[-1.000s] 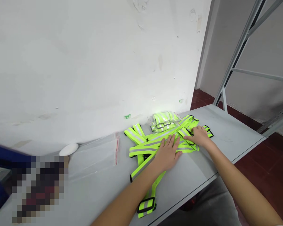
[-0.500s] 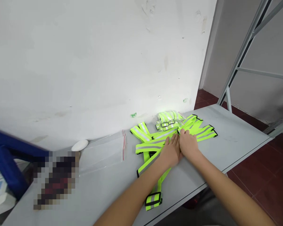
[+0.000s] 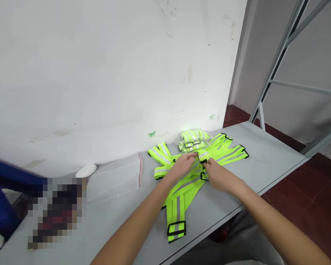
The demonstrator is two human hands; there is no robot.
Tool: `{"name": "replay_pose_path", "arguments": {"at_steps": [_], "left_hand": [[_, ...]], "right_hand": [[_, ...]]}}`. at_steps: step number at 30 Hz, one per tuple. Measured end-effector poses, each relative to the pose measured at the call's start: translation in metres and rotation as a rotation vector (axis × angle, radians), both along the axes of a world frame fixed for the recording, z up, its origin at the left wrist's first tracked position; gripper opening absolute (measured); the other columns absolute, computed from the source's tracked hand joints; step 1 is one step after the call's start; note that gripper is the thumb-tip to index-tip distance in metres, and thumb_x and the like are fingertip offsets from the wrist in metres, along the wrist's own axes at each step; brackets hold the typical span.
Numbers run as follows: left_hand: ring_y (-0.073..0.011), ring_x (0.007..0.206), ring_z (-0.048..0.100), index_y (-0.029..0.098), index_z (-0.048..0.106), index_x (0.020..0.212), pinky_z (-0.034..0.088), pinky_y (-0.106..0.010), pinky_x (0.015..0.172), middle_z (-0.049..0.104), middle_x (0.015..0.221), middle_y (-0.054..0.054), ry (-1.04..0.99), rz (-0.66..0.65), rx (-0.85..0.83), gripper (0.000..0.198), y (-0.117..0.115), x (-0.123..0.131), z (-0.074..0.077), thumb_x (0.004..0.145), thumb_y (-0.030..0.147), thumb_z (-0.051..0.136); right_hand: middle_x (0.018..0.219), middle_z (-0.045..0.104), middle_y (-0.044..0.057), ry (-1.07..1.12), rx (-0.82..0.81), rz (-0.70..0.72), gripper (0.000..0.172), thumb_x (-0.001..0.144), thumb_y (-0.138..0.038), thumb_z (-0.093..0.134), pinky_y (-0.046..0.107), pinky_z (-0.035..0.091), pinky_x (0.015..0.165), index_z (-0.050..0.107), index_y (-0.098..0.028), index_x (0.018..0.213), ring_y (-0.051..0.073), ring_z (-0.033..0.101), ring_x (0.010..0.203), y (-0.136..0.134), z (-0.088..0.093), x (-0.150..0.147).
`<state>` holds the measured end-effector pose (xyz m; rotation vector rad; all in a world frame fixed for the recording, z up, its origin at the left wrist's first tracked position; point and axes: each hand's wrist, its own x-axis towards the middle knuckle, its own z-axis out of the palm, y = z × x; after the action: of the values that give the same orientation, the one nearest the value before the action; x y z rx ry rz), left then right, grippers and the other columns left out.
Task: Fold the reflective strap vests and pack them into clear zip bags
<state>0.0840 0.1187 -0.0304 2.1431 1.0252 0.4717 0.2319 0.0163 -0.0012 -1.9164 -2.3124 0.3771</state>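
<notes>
Neon-yellow reflective straps (image 3: 179,191) with grey stripes lie crossed over each other on the grey table. A black buckle (image 3: 177,228) sits on the strap end nearest the front edge. My left hand (image 3: 183,165) is closed, its fingertips at a strap in the middle of the pile. Close beside it, my right hand (image 3: 219,175) pinches a strap with a black buckle (image 3: 204,176) hanging by its fingers. Behind both hands, against the wall, rests a clear bag (image 3: 194,140) packed with folded yellow straps.
A flat clear zip bag (image 3: 116,180) with a red seal line lies to the left. Near it are a white oval object (image 3: 86,170) and a blurred-out patch (image 3: 59,213). A blue frame (image 3: 5,206) stands at far left, a metal rack (image 3: 276,66) at right.
My left hand has risen off the straps from lying flat and now grips. My right hand has drawn a strap and buckle toward me. The front buckle has shifted slightly.
</notes>
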Motion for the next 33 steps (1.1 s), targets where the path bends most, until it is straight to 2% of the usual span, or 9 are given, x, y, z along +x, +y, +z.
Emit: {"name": "replay_pose_path", "arguments": {"at_steps": [4, 7, 11, 15, 19, 22, 26, 29, 33], "left_hand": [[-0.0239, 0.125, 0.052, 0.022, 0.038, 0.138, 0.049, -0.037, 0.095, 0.047, 0.143, -0.010, -0.095, 0.029, 0.028, 0.048, -0.004, 0.005, -0.006, 0.093, 0.040, 0.040], [-0.0262, 0.137, 0.037, 0.021, 0.045, 0.136, 0.041, -0.041, 0.105, 0.036, 0.151, -0.009, 0.012, -0.050, 0.191, 0.044, -0.010, 0.012, -0.016, 0.093, 0.031, 0.042], [-0.0267, 0.144, 0.020, 0.021, 0.055, 0.130, 0.035, -0.042, 0.111, 0.028, 0.155, -0.007, 0.133, -0.073, 0.353, 0.039, -0.013, 0.015, -0.025, 0.096, 0.030, 0.037], [-0.0266, 0.144, 0.021, 0.021, 0.057, 0.128, 0.036, -0.045, 0.110, 0.032, 0.153, -0.008, 0.203, -0.100, 0.462, 0.040, -0.014, 0.012, -0.025, 0.098, 0.031, 0.033], [-0.0257, 0.141, 0.029, 0.022, 0.056, 0.129, 0.034, -0.046, 0.110, 0.040, 0.149, -0.008, 0.279, -0.116, 0.463, 0.041, -0.013, 0.010, -0.023, 0.098, 0.032, 0.032], [-0.0249, 0.140, 0.032, 0.022, 0.055, 0.131, 0.031, -0.046, 0.111, 0.040, 0.149, -0.009, 0.316, -0.124, 0.460, 0.042, -0.013, 0.009, -0.021, 0.097, 0.032, 0.031], [-0.0239, 0.140, 0.031, 0.020, 0.050, 0.135, 0.028, -0.044, 0.113, 0.036, 0.151, -0.008, 0.310, -0.196, 0.362, 0.046, -0.009, 0.003, -0.010, 0.093, 0.026, 0.031], [-0.0224, 0.136, 0.039, 0.025, 0.054, 0.131, 0.034, -0.038, 0.110, 0.046, 0.145, -0.002, 0.232, -0.211, 0.180, 0.047, -0.001, -0.007, 0.002, 0.092, 0.027, 0.030], [-0.0236, 0.099, 0.064, 0.025, 0.057, 0.120, 0.050, -0.034, 0.083, 0.068, 0.113, -0.003, 0.118, -0.055, -0.091, 0.044, 0.012, -0.022, 0.016, 0.092, 0.045, 0.029]], "right_hand": [[0.099, 0.061, 0.010, 0.198, 0.010, -0.031, 0.032, 0.076, 0.003, 0.039, 0.026, 0.045, 0.073, 0.061, -0.013, 0.094, 0.017, 0.056, 0.082, 0.001, -0.010, 0.011], [0.099, 0.064, 0.004, 0.395, 0.038, -0.107, 0.032, 0.082, -0.006, 0.042, 0.024, 0.046, 0.074, 0.059, -0.018, 0.106, 0.014, 0.060, 0.086, 0.006, -0.023, 0.026], [0.112, 0.060, 0.011, 0.490, 0.114, -0.315, 0.031, 0.085, -0.023, 0.051, 0.030, 0.046, 0.079, 0.055, -0.015, 0.114, 0.018, 0.058, 0.096, 0.010, -0.041, 0.044], [0.091, 0.064, 0.007, 0.491, 0.044, -0.404, 0.040, 0.084, -0.043, 0.054, 0.028, 0.045, 0.067, 0.059, -0.012, 0.109, 0.018, 0.058, 0.076, 0.012, -0.042, 0.051], [0.068, 0.059, -0.001, 0.443, -0.070, -0.361, 0.036, 0.083, -0.050, 0.053, 0.023, 0.036, 0.054, 0.064, -0.015, 0.088, 0.014, 0.052, 0.060, 0.017, -0.034, 0.051], [0.063, 0.057, -0.002, 0.347, -0.092, -0.382, 0.035, 0.078, -0.051, 0.058, 0.023, 0.030, 0.051, 0.059, -0.016, 0.074, 0.014, 0.049, 0.057, 0.024, -0.030, 0.043], [0.080, 0.064, 0.005, 0.184, -0.040, -0.469, 0.029, 0.080, -0.045, 0.056, 0.025, 0.032, 0.054, 0.057, -0.016, 0.086, 0.019, 0.057, 0.071, 0.027, -0.024, 0.022], [0.084, 0.067, 0.010, 0.068, -0.014, -0.491, 0.025, 0.081, -0.036, 0.056, 0.027, 0.033, 0.056, 0.054, -0.016, 0.096, 0.024, 0.062, 0.077, 0.027, -0.012, -0.001], [0.078, 0.067, 0.011, -0.043, 0.003, -0.443, 0.021, 0.085, -0.017, 0.050, 0.029, 0.037, 0.059, 0.052, -0.015, 0.106, 0.026, 0.065, 0.074, 0.031, 0.000, -0.037]]}}
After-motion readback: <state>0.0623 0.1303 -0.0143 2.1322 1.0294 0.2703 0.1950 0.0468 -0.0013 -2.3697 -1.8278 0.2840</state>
